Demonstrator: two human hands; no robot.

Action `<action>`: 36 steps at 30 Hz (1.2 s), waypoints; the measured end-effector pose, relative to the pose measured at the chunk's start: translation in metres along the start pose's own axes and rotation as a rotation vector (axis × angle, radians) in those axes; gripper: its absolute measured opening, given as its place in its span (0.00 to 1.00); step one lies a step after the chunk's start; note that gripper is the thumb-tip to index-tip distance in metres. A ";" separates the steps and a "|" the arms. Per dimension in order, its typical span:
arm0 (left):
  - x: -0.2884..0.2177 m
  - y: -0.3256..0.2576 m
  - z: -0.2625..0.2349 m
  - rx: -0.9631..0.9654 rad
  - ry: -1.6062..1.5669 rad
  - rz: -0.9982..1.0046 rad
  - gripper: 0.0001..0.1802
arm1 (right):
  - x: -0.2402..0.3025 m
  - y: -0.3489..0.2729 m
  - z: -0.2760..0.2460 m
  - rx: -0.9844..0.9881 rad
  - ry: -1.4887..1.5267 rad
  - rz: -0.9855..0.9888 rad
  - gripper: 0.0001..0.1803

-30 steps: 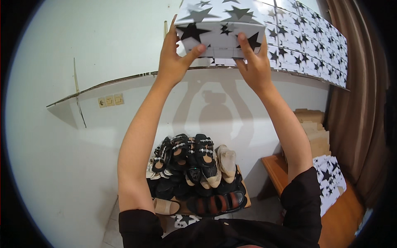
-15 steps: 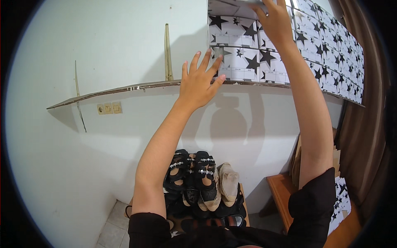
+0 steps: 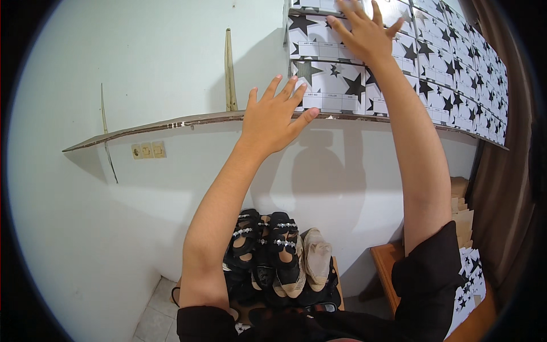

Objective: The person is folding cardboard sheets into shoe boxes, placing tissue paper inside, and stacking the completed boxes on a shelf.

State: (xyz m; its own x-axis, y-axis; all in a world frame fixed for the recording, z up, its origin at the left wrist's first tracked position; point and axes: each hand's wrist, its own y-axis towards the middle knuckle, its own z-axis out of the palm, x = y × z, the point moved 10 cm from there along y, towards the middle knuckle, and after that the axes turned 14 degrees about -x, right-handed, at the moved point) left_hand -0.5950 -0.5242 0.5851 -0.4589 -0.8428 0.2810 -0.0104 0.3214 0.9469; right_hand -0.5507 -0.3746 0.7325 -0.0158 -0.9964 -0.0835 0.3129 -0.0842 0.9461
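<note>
Your right hand (image 3: 369, 39) is raised to the upper boxes at the left end of the stack, its fingers spread apart and gripping nothing. Its fingertips overlap the fronts of the top box (image 3: 313, 5) and its neighbour; you cannot tell from this view whether they press on the cardboard. Your left hand (image 3: 269, 118) is lower, in front of the shelf (image 3: 188, 121), fingers fanned apart and closed on nothing. Its fingertips reach across the left edge of the bottom box (image 3: 329, 86), and contact there cannot be told either.

The boxes are white with black stars, and each of the nearer fronts carries a pale ruled label panel. At this end you have the bottom box resting on the shelf, the middle box (image 3: 325, 37) on it, and the top box above, partly cut off by the upper edge of the view. More boxes (image 3: 456, 74) run in rows to your right, toward the brown curtain (image 3: 501, 194). Their fronts hide whatever they contain.

Below the shelf, black sandals (image 3: 282, 221) with jewelled straps are heaped beside beige shoes (image 3: 318, 256), outside any box. To your right, star-patterned cardboard (image 3: 472, 285) lies by the wooden bench (image 3: 386, 265), with plain brown cardboard (image 3: 464, 223) behind it.
</note>
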 end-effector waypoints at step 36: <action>-0.172 -0.272 -0.023 -0.305 -0.891 -0.422 0.28 | -0.093 -0.413 -0.323 0.117 -0.176 0.481 0.17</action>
State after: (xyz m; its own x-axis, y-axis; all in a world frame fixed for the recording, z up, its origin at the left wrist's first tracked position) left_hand -0.4925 -0.4771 0.2829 -0.9633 -0.1963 -0.1833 -0.1542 -0.1544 0.9759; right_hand -0.3719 -0.2437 0.2482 -0.0586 -0.9086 0.4136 0.2164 0.3929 0.8938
